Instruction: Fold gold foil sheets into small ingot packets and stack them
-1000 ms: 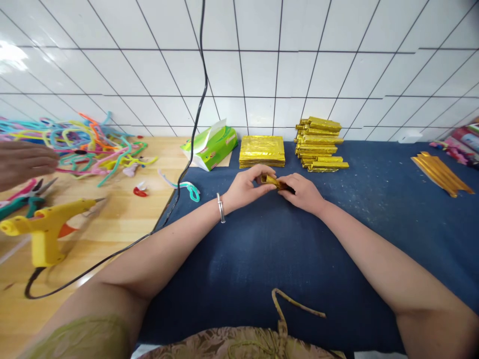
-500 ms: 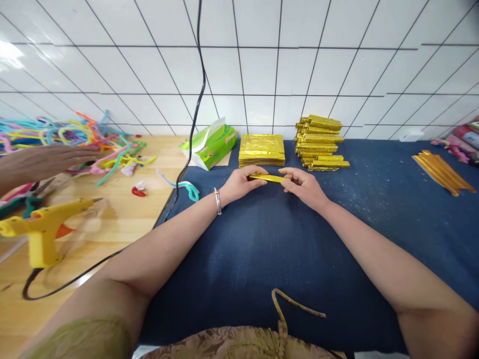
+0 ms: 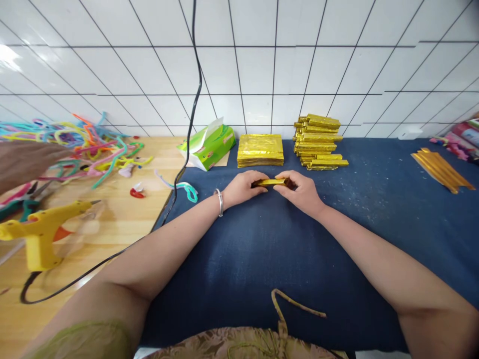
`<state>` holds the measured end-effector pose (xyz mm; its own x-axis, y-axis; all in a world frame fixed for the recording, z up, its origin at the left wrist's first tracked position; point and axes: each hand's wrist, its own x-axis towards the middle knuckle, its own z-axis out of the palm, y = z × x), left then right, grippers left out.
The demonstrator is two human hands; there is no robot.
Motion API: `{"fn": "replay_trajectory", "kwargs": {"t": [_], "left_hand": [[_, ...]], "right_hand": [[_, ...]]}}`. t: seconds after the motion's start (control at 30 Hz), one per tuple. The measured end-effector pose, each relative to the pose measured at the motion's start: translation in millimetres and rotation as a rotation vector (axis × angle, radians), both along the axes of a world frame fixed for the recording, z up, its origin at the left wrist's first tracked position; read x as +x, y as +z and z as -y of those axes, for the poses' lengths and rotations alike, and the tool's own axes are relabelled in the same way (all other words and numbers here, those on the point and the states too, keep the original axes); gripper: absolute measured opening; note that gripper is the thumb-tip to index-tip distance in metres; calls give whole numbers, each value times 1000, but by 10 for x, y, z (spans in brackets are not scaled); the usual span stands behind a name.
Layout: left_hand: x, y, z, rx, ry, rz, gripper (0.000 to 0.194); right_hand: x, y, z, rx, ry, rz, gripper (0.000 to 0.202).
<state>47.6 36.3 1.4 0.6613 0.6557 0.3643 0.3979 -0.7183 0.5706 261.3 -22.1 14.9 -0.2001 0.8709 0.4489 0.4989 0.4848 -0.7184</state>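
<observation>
A narrow folded strip of gold foil paper [image 3: 272, 182] is held level between my two hands, just above or on the dark blue cloth [image 3: 258, 254]. My left hand [image 3: 245, 188], with a silver bangle at its wrist, pinches the strip's left end. The right end is gripped between the thumb and fingers of my right hand [image 3: 299, 189]. Behind my hands lies a neat stack of flat gold sheets [image 3: 260, 148]. A pile of folded gold strips [image 3: 318, 142] stands to its right.
On the wooden table at left lie a yellow glue gun [image 3: 41, 234], pliers [image 3: 26, 207] and colourful pipe cleaners [image 3: 108, 154], with another person's hand [image 3: 30, 162] over them. A green tissue pack [image 3: 215, 147] and a hanging black cable [image 3: 194, 99] are nearer. Orange-gold strips [image 3: 443, 169] lie right.
The gold strip has turned so its folded side faces me more, and both hands have shifted slightly lower around it. The other person's hand has moved left.
</observation>
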Motion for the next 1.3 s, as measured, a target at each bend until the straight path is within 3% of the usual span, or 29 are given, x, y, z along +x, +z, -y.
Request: {"fn": "replay_trajectory", "kwargs": {"t": [0.2,0.67,0.97,1.13,1.3], "left_hand": [[35,18,39,176,-5,-109,23],[36,45,71,176,-1,-57,21],[26,17,14,186,-87,-121,26],[28,14,7,190,-111,-128,29],[29,1,2,207,-72,-128,32]], "right_hand": [[-63,20,65,103,85,104,22],[-3,-38,-38,67,-56,139,15],[36,-140,-102,68,-18,237,18],[41,-177,-107,113,18,393,19],[47,-177,-114,167,39,507,19]]}}
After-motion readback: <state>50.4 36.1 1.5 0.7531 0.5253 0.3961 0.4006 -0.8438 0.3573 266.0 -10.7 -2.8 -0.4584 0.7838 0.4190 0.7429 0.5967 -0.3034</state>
